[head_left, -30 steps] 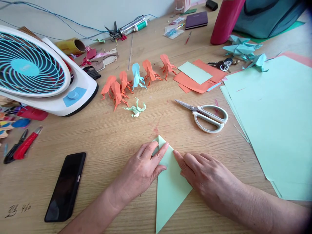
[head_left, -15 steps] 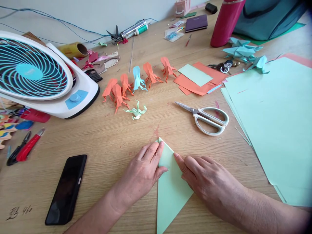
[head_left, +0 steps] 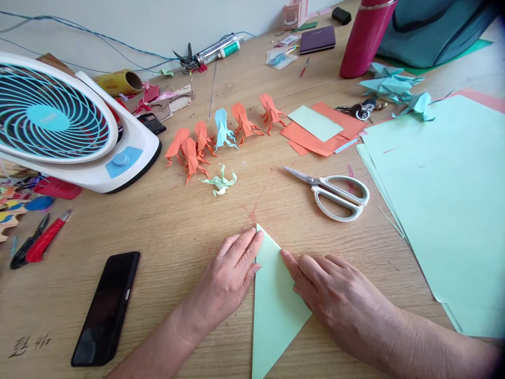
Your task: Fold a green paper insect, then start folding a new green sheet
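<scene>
A folded light green sheet of paper (head_left: 272, 310) lies on the table in front of me, its narrow tip pointing away. My left hand (head_left: 226, 273) rests along its left edge near the tip, fingers stretched out and the thumb a little apart from them. On the right edge, the index fingertip of my right hand (head_left: 333, 295) presses the paper. The other fingers of that hand are curled, and its thumb is mostly hidden. White-handled scissors (head_left: 341, 196) lie beyond the right hand. A small light green origami figure (head_left: 221, 180) stands past the paper's tip.
Several orange origami figures (head_left: 242, 122) and a blue one (head_left: 222, 128) stand farther back. Large green sheets (head_left: 445, 200) lie at the right. A phone (head_left: 106, 310), a red cutter (head_left: 49, 237) and a fan (head_left: 130, 142) are at the left. A pink bottle (head_left: 365, 42) stands behind.
My left hand has slid slightly left, and its thumb has drawn back to the paper's left edge. The right hand is almost unmoved on the paper.
</scene>
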A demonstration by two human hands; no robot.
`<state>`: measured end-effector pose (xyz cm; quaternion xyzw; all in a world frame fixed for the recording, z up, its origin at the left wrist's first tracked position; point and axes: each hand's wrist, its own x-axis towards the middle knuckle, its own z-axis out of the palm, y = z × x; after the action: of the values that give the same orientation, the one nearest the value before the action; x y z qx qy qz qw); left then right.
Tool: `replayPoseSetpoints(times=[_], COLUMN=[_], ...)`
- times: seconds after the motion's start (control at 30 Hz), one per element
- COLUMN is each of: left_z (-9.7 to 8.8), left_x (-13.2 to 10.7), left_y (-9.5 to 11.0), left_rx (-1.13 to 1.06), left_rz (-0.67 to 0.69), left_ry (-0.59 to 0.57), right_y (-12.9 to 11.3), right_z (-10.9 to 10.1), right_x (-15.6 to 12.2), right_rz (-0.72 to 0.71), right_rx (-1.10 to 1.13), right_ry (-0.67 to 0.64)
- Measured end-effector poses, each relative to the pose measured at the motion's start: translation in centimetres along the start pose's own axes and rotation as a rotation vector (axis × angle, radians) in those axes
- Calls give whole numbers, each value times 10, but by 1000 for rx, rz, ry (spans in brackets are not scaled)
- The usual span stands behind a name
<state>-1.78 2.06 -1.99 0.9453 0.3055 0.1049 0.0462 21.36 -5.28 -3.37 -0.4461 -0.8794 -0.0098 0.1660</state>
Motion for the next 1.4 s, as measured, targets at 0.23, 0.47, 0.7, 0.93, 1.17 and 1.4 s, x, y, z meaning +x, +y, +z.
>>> replayPoseSetpoints(times=[0.23,0.47,0.7,0.93,1.17,1.4], left_z=[0,2,2,4,1,1], left_x=[4,4,7,3,20,47], left_y=[2,4,4,2,2,-4], left_rx=[64,73,51,-53,-311,-467], left_rz=[11,-17,-31,-93,-438,-561], left_ry=[-1,-5,-30,19,161,126], right_y=[0,0,1,1,1,1], right_z=[1,2,1,2,1,3], right_x=[-1,-1,0,-1,0,-1], right_rz=[5,0,-6,-11,2,-1], right_rx=[-9,12,20,17,12,10], right_ry=[5,-2,-17,-5,2,5])
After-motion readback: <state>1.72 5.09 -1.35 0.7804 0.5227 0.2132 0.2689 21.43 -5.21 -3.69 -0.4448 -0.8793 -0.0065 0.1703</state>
